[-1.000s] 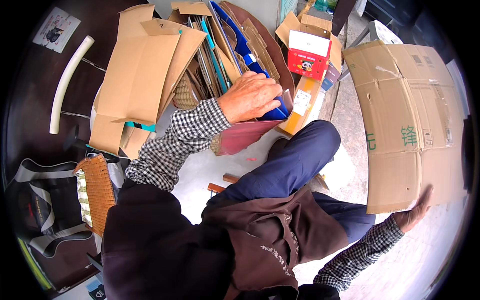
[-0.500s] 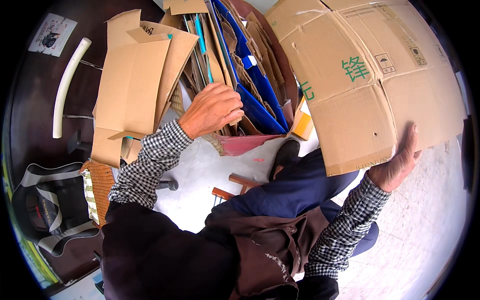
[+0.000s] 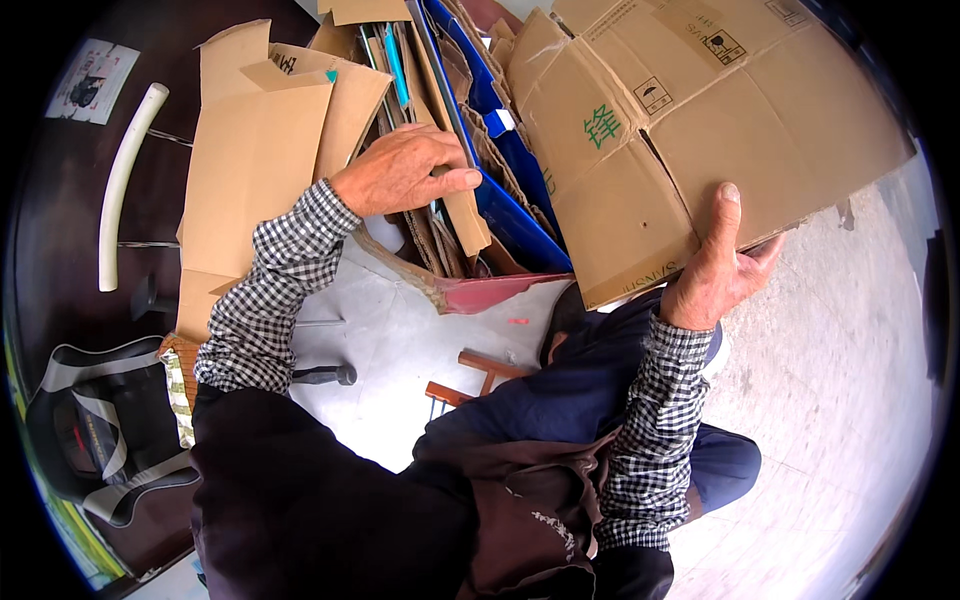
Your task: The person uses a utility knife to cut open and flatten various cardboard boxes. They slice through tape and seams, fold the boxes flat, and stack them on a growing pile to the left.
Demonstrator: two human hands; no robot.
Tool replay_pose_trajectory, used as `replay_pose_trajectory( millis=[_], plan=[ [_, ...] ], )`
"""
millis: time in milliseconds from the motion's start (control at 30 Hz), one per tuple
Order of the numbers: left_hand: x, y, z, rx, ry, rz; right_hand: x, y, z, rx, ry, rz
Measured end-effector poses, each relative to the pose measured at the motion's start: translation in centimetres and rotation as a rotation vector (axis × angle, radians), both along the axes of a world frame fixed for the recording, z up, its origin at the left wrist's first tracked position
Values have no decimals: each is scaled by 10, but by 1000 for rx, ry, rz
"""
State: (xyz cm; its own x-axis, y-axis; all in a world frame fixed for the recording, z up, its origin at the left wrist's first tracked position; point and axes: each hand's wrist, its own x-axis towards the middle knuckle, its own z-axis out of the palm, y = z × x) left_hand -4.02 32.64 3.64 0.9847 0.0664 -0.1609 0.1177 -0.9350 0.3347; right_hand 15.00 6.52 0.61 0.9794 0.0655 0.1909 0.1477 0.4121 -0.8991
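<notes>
My right hand [image 3: 715,265] grips the lower edge of a large flattened cardboard box [image 3: 770,130], thumb on top and fingers underneath. The box has green and black print and lies tilted, its left edge overlapping the upright stack. My left hand [image 3: 410,170] is closed over upright cardboard sheets [image 3: 462,225] in that stack, its thumb reaching across them toward a blue folded board [image 3: 515,215]. Its fingertips are partly hidden. The stack stands in a container with a reddish rim [image 3: 505,292].
Folded brown cardboard [image 3: 255,130] leans left of the stack, before a dark door with a pale curved handle [image 3: 125,190]. A black and grey chair [image 3: 105,430] is at lower left. A small wooden stool [image 3: 475,375] stands by my leg on the pale floor.
The large flattened box has moved left, over the stack's right side, with my right hand. My left hand has shifted slightly up and left, and its thumb is now extended.
</notes>
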Motion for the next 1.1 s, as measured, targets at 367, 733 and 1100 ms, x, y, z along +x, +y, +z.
replay_pose_trajectory(
  millis=[367,733,1100],
  plan=[
    [34,16,-16,196,-19,39,-1,-11,11,-292,-86,365],
    [24,38,-18,480,-107,69,11,-10,7,-411,-190,454],
    [57,65,-7,570,221,-17,17,-16,14,-356,-162,542]
  ],
)
